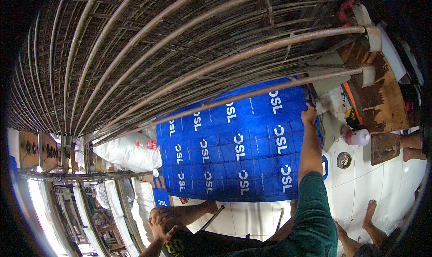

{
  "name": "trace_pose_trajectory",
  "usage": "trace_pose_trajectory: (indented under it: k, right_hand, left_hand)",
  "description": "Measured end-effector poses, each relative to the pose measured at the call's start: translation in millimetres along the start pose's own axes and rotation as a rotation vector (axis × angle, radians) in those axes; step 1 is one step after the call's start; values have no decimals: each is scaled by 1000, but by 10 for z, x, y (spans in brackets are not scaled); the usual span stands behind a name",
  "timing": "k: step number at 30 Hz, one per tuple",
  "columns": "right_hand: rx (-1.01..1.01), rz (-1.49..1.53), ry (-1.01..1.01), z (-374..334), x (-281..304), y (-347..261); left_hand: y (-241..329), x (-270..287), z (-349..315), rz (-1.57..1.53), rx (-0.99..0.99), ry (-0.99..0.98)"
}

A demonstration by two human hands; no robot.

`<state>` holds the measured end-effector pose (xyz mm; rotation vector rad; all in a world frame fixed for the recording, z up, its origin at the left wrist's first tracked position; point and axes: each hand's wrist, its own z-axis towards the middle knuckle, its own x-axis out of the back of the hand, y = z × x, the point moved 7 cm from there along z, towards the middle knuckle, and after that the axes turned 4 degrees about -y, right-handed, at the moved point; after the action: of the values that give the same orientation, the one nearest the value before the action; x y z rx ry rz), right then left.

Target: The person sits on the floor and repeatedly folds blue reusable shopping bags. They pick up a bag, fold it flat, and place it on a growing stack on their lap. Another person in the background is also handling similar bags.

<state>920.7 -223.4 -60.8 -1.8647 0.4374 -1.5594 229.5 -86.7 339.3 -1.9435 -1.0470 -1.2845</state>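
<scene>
Tiled floor: white glossy floor tiles (351,185) show below and to the right of the work, with dark joints between them.
Overhead rack: a large brownish metal rack of long rods and wire mesh (180,50) slants across the upper part of the view, pale blocks capping the rod ends at its right edge.
Blue sheet: a broad, bright blue rectangular sheet with repeated white lettering (225,160) lies spread out below the lowest rod, its far edge partly hidden behind the rods; thin grid lines cross its surface.
Right hand: the right hand (309,114) is at the sheet's right edge, near the far right corner, arm reaching out in a dark green sleeve (310,212). Its fingers look bent, and most of the sheet extends to their left; whether they grip the sheet or the dark rim beside it, I cannot tell.
Left hand: the left hand (159,227) rests on the bent bare knee, fingers spread and holding nothing, apart from the sheet and beyond its near left corner.
Right of the sheet: a translucent plastic bottle (358,137) and a small round metal tin (344,160) are on the floor, with another person's bare foot (370,209) nearer.
Left of the sheet: a bulky white plastic sack (121,151) sits just beside its left edge.
</scene>
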Motion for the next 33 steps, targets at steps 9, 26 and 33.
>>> trace_pose_trajectory:
  k: [9, 26, 33]
  right_hand:
    - [73, 148, -32, -125, 62, -136]
    - [67, -82, 103, -235, 21, -118]
    - [384, -429, -293, -694, 454, -641]
  left_hand:
    - [49, 37, 46, -19, -28, 67]
    - [172, 118, 91, -128, -76, 73]
    - [162, 77, 100, -139, -76, 102]
